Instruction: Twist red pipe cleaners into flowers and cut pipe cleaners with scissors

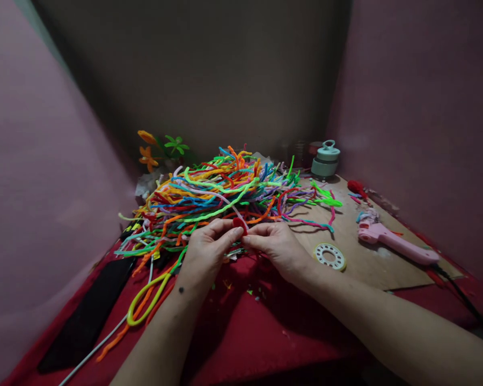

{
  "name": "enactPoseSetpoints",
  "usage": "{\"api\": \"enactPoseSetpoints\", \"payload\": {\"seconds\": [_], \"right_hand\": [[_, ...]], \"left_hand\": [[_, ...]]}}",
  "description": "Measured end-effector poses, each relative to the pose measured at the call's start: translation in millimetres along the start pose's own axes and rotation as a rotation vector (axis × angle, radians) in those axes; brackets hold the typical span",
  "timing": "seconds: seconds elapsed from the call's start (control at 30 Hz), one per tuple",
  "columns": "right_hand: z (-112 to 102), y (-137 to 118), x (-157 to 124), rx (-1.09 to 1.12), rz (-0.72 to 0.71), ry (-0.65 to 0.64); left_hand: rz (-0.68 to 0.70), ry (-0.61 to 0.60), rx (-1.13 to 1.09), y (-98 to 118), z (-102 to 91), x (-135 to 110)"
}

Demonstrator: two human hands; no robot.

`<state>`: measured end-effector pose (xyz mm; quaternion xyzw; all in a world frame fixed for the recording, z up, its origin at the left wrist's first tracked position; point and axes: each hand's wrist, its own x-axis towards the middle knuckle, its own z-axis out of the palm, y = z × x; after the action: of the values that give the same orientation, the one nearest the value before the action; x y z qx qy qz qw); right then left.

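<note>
Between my two hands is a small red fuzzy piece, apparently bent pipe cleaner [240,223]. My left hand [212,242] pinches it from the left with thumb and forefinger. From the other side, my right hand [277,244] grips its lower right edge, fingertips close to the left thumb. A pale pink stem [228,202] runs up and left behind the red piece; I cannot tell whether they are joined. Just beyond my hands rises a big heap of multicoloured pipe cleaners [209,187], with loose ends sticking out on all sides.
A black flat slab [88,313] and yellow scissor handles [147,300] lie at left. On the brown board [370,273] at right are a white-and-yellow ring [330,257] and a corded pink tool [398,244]. A pale green jar [325,161] and orange fuzzy flowers [148,158] stand behind.
</note>
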<state>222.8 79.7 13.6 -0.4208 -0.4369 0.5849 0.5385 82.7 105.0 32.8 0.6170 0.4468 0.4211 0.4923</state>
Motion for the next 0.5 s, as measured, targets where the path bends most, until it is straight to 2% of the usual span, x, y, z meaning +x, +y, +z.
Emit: {"api": "enactPoseSetpoints", "payload": {"seconds": [0.13,0.27,0.4,0.5], "right_hand": [[-0.5,1.1,-0.6,-0.056,-0.015,-0.014],[-2.3,4.2,0.1,-0.041,-0.052,-0.029],[-1.6,6.4,-0.9,-0.041,-0.049,-0.014],[-0.2,7.2,-1.7,-0.055,-0.04,0.002]], "left_hand": [[0.037,-0.005,0.058,0.0,1.9,-1.4],[0.209,0.075,0.212,0.9,4.6,-3.3],[0.175,0.093,0.25,0.7,7.1,-3.7],[0.281,0.125,0.374,-0.1,9.0,-4.5]]}}
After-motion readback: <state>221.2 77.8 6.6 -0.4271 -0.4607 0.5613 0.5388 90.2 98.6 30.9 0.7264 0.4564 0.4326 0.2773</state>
